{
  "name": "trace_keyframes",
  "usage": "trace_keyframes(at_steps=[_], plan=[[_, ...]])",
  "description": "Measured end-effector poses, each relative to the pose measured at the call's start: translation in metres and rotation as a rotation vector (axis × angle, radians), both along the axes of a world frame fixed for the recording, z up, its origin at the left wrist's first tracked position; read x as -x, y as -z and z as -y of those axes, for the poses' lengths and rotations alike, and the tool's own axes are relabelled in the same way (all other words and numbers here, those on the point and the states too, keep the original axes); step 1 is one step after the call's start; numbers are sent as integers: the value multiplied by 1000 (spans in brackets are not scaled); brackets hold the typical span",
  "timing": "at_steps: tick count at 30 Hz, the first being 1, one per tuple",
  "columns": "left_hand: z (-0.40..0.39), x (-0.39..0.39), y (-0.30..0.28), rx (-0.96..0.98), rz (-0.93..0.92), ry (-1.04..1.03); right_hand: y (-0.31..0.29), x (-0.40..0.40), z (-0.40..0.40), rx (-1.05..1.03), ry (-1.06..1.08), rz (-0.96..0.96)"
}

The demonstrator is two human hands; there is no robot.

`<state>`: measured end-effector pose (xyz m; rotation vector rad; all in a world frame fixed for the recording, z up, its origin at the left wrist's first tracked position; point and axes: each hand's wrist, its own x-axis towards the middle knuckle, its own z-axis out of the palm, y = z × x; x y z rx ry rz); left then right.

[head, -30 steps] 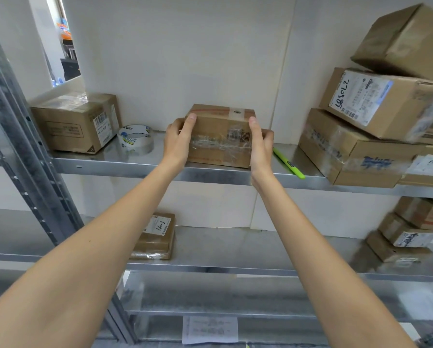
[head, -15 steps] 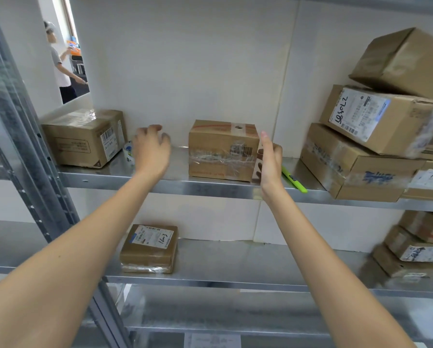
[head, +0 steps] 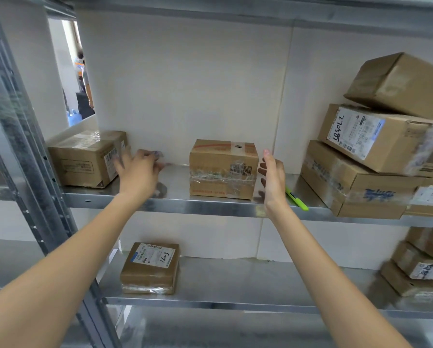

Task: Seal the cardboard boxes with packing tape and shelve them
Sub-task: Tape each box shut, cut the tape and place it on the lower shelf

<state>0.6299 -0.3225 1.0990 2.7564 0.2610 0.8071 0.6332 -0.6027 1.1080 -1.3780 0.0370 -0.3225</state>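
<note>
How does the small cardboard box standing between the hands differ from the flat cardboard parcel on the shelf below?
The small cardboard box is taller and cube-like; the flat cardboard parcel is low and slab-like. The box carries only a small barcode sticker on its front, whereas the parcel has a large white handwritten label on top. The box sits on the upper shelf. Both are brown and wrapped with clear tape.

Grey metal shelving (head: 210, 205) against white wall (head: 197, 84), perhaps panelled.

On the upper shelf (head: 210, 205), bare steel lies open between the left carton (head: 84, 159) and the small taped box (head: 223, 169) (a green marker (head: 297, 199) and stacked cartons (head: 361, 182) crowd its right).
</note>
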Motion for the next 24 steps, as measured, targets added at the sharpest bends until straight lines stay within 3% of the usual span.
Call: trace_keyframes(at_steps=[4,9,12,17,24], plan=[[29,-1,-47,63,272,223,-28,-3,4,91,20,187],[91,18,-97,461,461,524,-82,-6,-3,417,-161,341],[122,34,-115,674,445,653,-106,-7,-5,493,-325,297],[141,35,-113,833,354,767,-125,-16,-1,298,-464,210],[159,40,-89,888,293,847,-136,-12,-3,263,-451,168]])
